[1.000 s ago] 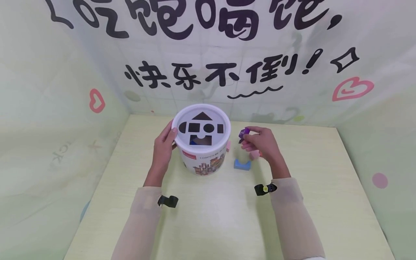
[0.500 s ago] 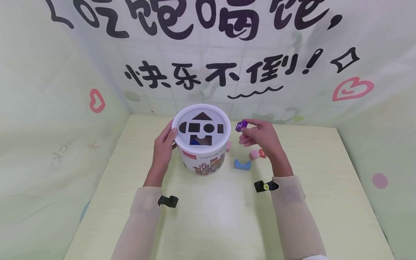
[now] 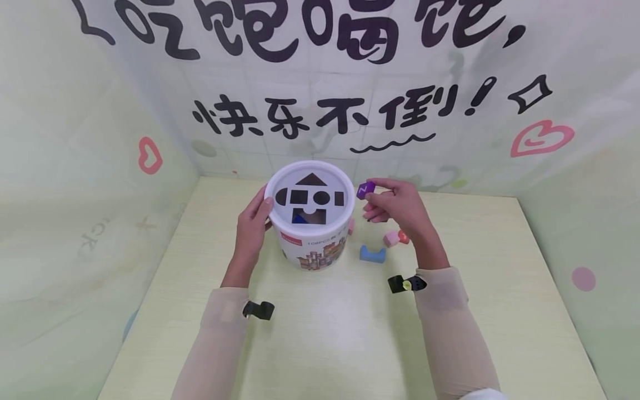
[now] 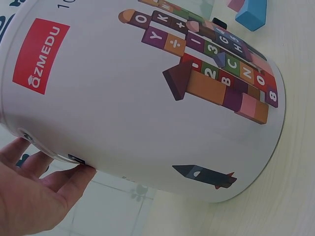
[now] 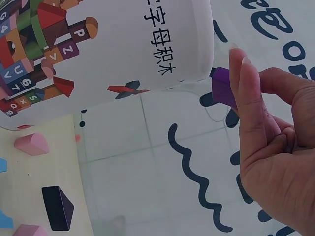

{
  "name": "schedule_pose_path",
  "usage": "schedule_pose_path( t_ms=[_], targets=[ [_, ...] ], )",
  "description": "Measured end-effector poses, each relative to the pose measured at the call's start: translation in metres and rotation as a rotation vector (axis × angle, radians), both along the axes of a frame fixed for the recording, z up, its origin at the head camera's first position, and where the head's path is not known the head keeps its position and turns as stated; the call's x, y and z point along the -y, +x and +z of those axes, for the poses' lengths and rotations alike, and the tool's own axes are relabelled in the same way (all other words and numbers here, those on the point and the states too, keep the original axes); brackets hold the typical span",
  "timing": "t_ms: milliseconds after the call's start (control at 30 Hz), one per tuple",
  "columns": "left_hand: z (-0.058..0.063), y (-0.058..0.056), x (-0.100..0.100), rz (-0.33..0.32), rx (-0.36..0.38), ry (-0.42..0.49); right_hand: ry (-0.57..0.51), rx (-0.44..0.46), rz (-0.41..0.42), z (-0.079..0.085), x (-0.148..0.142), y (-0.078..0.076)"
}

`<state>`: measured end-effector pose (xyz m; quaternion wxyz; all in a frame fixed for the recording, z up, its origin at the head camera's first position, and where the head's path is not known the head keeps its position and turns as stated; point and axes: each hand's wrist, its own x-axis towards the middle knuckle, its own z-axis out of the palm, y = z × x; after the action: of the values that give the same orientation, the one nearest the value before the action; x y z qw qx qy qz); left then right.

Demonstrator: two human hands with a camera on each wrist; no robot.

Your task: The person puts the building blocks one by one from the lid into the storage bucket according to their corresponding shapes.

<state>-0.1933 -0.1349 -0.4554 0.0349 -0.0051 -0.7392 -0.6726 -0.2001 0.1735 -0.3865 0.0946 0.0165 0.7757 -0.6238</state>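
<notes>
My left hand (image 3: 251,222) holds the left side of a white bucket (image 3: 290,253), its thumb up at the rim. The bucket stands upright, and its white lid (image 3: 284,215) has cut-out holes: a triangle, a half round, a square, a circle, a rectangle and a notched one. A blue piece shows through the notched hole. With thumb and fingertips, my right hand (image 3: 397,205) pinches a purple block (image 3: 366,190) marked with a white letter. This block is held up beside the lid's right rim; in the right wrist view the purple block (image 5: 224,87) is partly hidden behind fingers.
Right of the bucket lie a blue arched block (image 3: 372,254), a pink block (image 3: 391,239) and a red block (image 3: 403,237). A dark triangular block (image 5: 56,209) and a pink rounded block (image 5: 32,144) lie nearby. A printed cloth (image 3: 320,144) hangs behind the table (image 3: 320,333).
My right hand has lifted the purple block and brought it left, toward the lid's rim. The block has turned so its letter shows. The left hand and the bucket stay put.
</notes>
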Motion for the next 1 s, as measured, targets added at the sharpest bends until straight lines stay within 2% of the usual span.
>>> schedule_pose_path(
  t_ms=[367,733,1000],
  targets=[
    [-0.003,-0.001,0.001,-0.006,-0.003,0.003,-0.009,0.017,0.023,0.005,0.009,-0.001],
    [-0.002,-0.001,0.000,0.002,0.006,-0.013,-0.070,0.009,0.092,0.002,0.018,-0.006],
    [0.000,0.000,0.000,0.004,0.010,-0.006,-0.030,0.005,0.141,0.000,0.023,-0.009]
  ],
)
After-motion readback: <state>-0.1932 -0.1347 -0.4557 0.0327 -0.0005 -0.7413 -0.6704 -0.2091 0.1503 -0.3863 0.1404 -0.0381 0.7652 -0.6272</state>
